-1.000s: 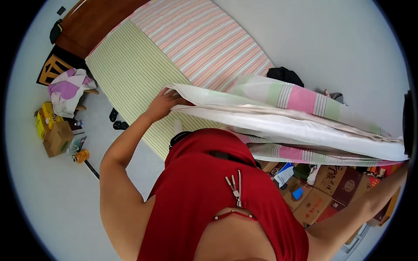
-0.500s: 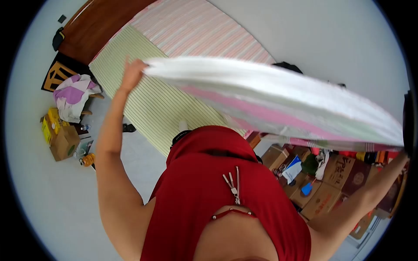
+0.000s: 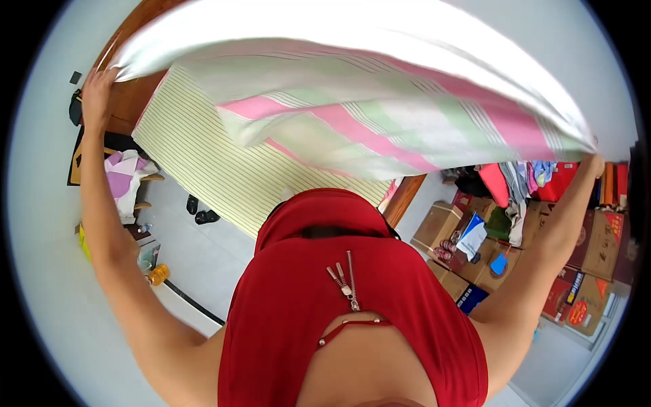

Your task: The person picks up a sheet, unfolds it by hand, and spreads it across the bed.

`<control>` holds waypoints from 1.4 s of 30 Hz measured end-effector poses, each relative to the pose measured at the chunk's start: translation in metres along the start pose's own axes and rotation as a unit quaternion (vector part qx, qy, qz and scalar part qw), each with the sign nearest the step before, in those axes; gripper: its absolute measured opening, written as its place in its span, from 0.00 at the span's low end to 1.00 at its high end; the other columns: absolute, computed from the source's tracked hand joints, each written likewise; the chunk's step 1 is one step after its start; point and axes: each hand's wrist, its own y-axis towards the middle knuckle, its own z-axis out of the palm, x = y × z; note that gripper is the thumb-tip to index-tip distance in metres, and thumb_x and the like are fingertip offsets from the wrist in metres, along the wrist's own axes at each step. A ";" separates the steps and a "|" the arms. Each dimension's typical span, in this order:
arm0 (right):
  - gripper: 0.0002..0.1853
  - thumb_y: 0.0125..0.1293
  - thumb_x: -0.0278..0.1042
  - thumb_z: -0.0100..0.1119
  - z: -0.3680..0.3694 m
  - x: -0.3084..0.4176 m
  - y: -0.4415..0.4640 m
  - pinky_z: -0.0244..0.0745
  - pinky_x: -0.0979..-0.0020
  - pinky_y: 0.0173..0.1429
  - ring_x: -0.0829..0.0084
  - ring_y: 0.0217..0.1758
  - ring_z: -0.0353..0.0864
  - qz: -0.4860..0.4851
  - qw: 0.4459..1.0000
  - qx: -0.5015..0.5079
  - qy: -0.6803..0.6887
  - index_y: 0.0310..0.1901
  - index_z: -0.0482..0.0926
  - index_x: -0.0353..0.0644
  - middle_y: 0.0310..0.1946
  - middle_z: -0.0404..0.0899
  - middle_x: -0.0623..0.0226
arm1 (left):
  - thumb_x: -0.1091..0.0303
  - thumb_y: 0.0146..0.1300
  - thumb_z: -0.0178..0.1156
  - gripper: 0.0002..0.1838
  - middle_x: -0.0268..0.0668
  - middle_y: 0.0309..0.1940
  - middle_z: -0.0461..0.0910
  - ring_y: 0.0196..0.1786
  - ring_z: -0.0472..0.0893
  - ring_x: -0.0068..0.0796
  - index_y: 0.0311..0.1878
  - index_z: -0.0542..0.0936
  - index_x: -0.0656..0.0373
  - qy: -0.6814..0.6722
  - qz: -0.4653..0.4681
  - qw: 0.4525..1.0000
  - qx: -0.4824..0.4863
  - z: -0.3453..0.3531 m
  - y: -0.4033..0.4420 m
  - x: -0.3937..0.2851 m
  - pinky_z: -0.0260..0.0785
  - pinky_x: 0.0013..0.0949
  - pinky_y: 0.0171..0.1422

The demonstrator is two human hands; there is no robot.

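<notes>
A large bed sheet (image 3: 400, 102) with pink, pale green and white stripes billows in the air before me. My left hand (image 3: 99, 95) is closed on one end of its edge at the upper left. At the right, my right hand (image 3: 593, 165) grips the other end, its fingers partly hidden. Between my hands the white edge arches upward, and the cloth hangs over the far part of a bed. A yellow-green striped cover (image 3: 196, 142) lies on the bed beneath the raised sheet.
Cardboard boxes (image 3: 434, 226) are stacked at the right, with clothes (image 3: 494, 183) piled behind them. Black shoes (image 3: 206, 216) stand on the floor left of the bed. A purple and white cloth (image 3: 125, 180) drapes over a chair. Behind the bed is a brown wooden headboard (image 3: 135, 95).
Both hands have risen, the left also moving outward to the left. The sheet has swung up and spread wider, showing more of its striped side and covering the pink part of the bed from view.
</notes>
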 end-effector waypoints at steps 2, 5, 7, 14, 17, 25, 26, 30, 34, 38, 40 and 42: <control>0.19 0.58 0.41 0.51 -0.030 0.049 0.010 0.76 0.63 0.46 0.62 0.41 0.79 -0.213 0.839 0.043 -0.499 0.40 0.79 0.30 0.38 0.80 0.55 | 0.71 0.60 0.50 0.18 0.38 0.39 0.80 0.48 0.78 0.34 0.54 0.75 0.44 -0.033 -0.095 0.995 -0.007 -0.007 -0.011 0.036 0.54 0.44 0.69; 0.13 0.59 0.30 0.49 -0.073 0.120 0.025 0.77 0.66 0.43 0.62 0.40 0.80 -0.342 0.139 0.137 -0.919 0.40 0.77 0.29 0.39 0.78 0.53 | 0.67 0.65 0.48 0.17 0.36 0.39 0.81 0.47 0.79 0.34 0.56 0.74 0.41 0.111 -0.161 0.980 0.041 -0.040 -0.011 0.080 0.56 0.43 0.68; 0.14 0.62 0.32 0.48 -0.121 0.137 0.014 0.75 0.66 0.41 0.65 0.40 0.78 -0.360 0.110 0.096 -0.922 0.47 0.73 0.32 0.40 0.76 0.57 | 0.67 0.66 0.49 0.18 0.34 0.42 0.81 0.48 0.79 0.33 0.58 0.72 0.40 0.128 -0.228 0.962 0.082 -0.043 -0.039 0.096 0.57 0.44 0.67; 0.11 0.69 0.35 0.47 -0.232 0.175 -0.104 0.69 0.72 0.47 0.74 0.39 0.74 -0.287 0.122 -0.039 -0.949 0.42 0.74 0.35 0.37 0.75 0.66 | 0.77 0.58 0.50 0.24 0.36 0.46 0.80 0.47 0.78 0.34 0.58 0.75 0.44 0.079 -0.241 0.945 0.205 -0.046 -0.211 0.079 0.56 0.47 0.67; 0.12 0.69 0.35 0.47 -0.253 0.150 -0.157 0.67 0.73 0.50 0.75 0.43 0.73 -0.298 0.024 -0.093 -0.950 0.45 0.75 0.35 0.39 0.75 0.67 | 0.76 0.57 0.51 0.18 0.35 0.41 0.81 0.46 0.78 0.37 0.50 0.77 0.48 0.102 -0.283 0.904 0.305 -0.077 -0.237 0.035 0.57 0.47 0.67; 0.12 0.70 0.37 0.46 -0.308 0.100 -0.166 0.65 0.77 0.40 0.80 0.36 0.69 -0.298 -0.048 -0.037 -0.953 0.44 0.76 0.38 0.36 0.74 0.71 | 0.71 0.58 0.53 0.14 0.33 0.39 0.82 0.45 0.79 0.34 0.48 0.76 0.48 0.116 -0.291 0.901 0.301 -0.039 -0.277 0.022 0.58 0.47 0.66; 0.13 0.70 0.37 0.46 -0.305 0.106 -0.161 0.65 0.77 0.42 0.79 0.37 0.69 -0.297 -0.050 -0.021 -0.953 0.45 0.76 0.38 0.36 0.74 0.71 | 0.71 0.59 0.53 0.14 0.33 0.39 0.82 0.45 0.79 0.34 0.48 0.76 0.48 0.113 -0.291 0.901 0.302 -0.034 -0.275 0.024 0.58 0.47 0.66; 0.12 0.70 0.34 0.46 -0.318 0.087 -0.160 0.66 0.77 0.48 0.79 0.41 0.70 -0.302 -0.001 -0.014 -0.953 0.43 0.76 0.36 0.37 0.74 0.70 | 0.71 0.59 0.52 0.14 0.33 0.38 0.81 0.45 0.79 0.34 0.48 0.76 0.48 0.099 -0.295 0.913 0.263 -0.019 -0.267 0.039 0.57 0.47 0.67; 0.12 0.71 0.34 0.45 -0.330 0.060 -0.153 0.65 0.77 0.49 0.78 0.41 0.70 -0.310 -0.017 0.034 -0.950 0.43 0.75 0.36 0.38 0.74 0.69 | 0.71 0.60 0.51 0.14 0.33 0.37 0.81 0.44 0.79 0.34 0.49 0.76 0.47 0.121 -0.318 0.912 0.231 -0.022 -0.270 0.060 0.57 0.47 0.67; 0.12 0.71 0.34 0.45 -0.346 0.052 -0.135 0.65 0.77 0.48 0.78 0.41 0.70 -0.312 -0.027 0.071 -0.947 0.43 0.75 0.36 0.38 0.74 0.69 | 0.71 0.60 0.51 0.14 0.31 0.37 0.81 0.44 0.78 0.34 0.49 0.76 0.47 0.128 -0.350 0.908 0.189 -0.036 -0.280 0.079 0.58 0.47 0.66; 0.12 0.71 0.35 0.45 -0.356 0.050 -0.118 0.65 0.78 0.48 0.78 0.41 0.70 -0.321 -0.033 0.078 -0.943 0.44 0.75 0.36 0.38 0.74 0.69 | 0.72 0.60 0.51 0.15 0.31 0.38 0.81 0.44 0.78 0.34 0.49 0.76 0.47 0.144 -0.353 0.908 0.176 -0.036 -0.287 0.091 0.58 0.46 0.65; 0.12 0.71 0.35 0.45 -0.373 0.047 -0.104 0.65 0.78 0.48 0.79 0.41 0.70 -0.329 -0.029 0.078 -0.941 0.44 0.75 0.36 0.38 0.75 0.69 | 0.72 0.60 0.52 0.15 0.31 0.38 0.81 0.45 0.78 0.34 0.50 0.75 0.47 0.154 -0.350 0.910 0.163 -0.039 -0.289 0.100 0.59 0.46 0.65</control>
